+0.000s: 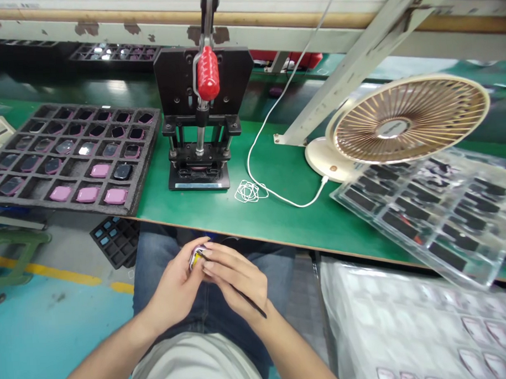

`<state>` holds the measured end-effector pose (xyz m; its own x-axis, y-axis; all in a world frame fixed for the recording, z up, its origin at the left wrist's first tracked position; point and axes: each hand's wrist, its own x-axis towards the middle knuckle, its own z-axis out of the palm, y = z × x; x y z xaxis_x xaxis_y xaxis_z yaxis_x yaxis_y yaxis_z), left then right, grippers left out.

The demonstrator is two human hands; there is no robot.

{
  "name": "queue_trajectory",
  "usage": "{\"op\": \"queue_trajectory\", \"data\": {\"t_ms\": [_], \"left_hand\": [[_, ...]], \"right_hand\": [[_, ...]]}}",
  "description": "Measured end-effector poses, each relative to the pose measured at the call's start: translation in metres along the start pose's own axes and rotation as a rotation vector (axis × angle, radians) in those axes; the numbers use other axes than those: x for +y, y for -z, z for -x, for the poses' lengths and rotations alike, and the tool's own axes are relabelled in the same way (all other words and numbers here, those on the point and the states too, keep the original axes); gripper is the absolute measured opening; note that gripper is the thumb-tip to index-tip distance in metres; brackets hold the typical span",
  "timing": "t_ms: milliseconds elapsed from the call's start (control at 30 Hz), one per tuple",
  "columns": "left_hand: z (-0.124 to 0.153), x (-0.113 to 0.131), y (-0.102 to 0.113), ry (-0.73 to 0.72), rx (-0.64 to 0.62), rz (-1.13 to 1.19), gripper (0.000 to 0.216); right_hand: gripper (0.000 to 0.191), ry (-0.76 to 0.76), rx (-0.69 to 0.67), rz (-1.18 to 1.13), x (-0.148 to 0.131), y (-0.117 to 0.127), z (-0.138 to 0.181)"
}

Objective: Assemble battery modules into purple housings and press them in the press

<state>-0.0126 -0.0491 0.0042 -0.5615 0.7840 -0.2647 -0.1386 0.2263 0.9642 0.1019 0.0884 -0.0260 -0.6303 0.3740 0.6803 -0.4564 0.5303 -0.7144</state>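
Over my lap, just below the bench edge, my left hand (pixel 176 283) is closed around a small watch case (pixel 195 260). Its rim looks light purple and something yellow shows inside it. My right hand (pixel 240 274) pinches a thin black stick-like tool (pixel 252 305), whose tip points into the case. The fingers of both hands meet at the case and cover much of it, and the exact kind of tool cannot be made out.
A hand press (pixel 200 172) with a red lever grip (pixel 208 75) stands ahead. A foam tray (pixel 131 200) of watch cases lies left. Right are a fan (pixel 400 121) with a white cable (pixel 273 194), clear plastic trays (pixel 387 232), and a plastic-covered stack (pixel 365 312).
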Motion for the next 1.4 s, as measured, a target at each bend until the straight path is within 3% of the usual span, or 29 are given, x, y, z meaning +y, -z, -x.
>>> {"op": "queue_trajectory", "data": {"t_ms": [367,567,933,1033,1167,1233,1333,1400], "left_hand": [[-0.004,-0.005,-0.004,0.122,-0.039,0.280,0.060],[-0.011,-0.005,-0.004,0.136,-0.073,0.386,0.052],[-0.016,0.007,-0.001,0.244,-0.151,0.844,0.032],[-0.018,0.007,-0.002,0.238,-0.086,0.839,0.027],[-0.021,0.005,-0.005,0.232,-0.068,0.754,0.029],[-0.021,0.005,-0.007,0.245,-0.086,0.732,0.029],[-0.017,0.006,-0.009,0.272,-0.082,0.732,0.029],[-0.014,0.008,-0.009,0.307,-0.061,0.734,0.033]], "right_hand": [[0.057,-0.019,0.062,0.000,0.007,-0.004,0.012],[0.047,-0.135,0.113,-0.046,0.006,-0.008,0.010],[0.031,-0.291,0.336,-0.151,0.000,-0.014,0.017],[0.033,-0.294,0.427,-0.120,-0.001,0.000,0.008],[0.021,-0.267,0.547,0.221,0.008,0.045,-0.038],[0.010,-0.324,0.498,0.389,0.017,0.071,-0.067],[0.024,-0.462,0.312,0.512,0.030,0.099,-0.097],[0.030,-0.494,0.264,0.571,0.034,0.109,-0.102]]}}
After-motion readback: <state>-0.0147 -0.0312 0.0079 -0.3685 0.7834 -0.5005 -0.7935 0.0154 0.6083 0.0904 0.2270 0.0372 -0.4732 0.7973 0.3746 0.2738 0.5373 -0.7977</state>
